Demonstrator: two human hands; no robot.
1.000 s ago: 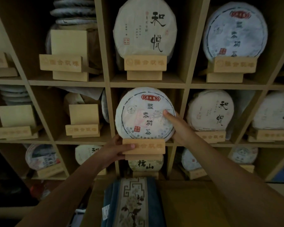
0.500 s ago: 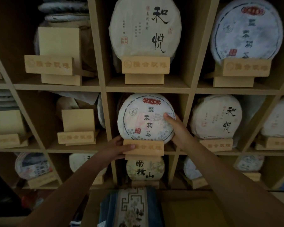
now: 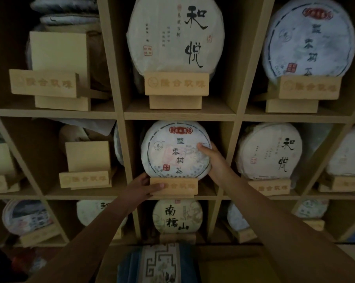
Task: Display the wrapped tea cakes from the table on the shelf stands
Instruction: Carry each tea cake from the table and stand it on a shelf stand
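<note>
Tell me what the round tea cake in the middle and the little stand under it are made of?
The tea cake looks wrapped in thin matte paper: white, printed with characters, slightly crinkled at the edge. What is inside is hidden. The stand looks like pale unpainted wood, smooth, with characters that seem engraved in its front. The right hand holds the cake; the left hand grips the stand.

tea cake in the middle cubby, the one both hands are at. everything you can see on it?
The tea cake is a round disc in pale, creased paper with a dark dashed ring, a red cartouche on top, a column of dark characters and a small red seal. It stands upright on edge in a light wooden stand with gold lettering. The right hand grips its right rim, thumb on the face; the left hand holds only the stand.
</note>
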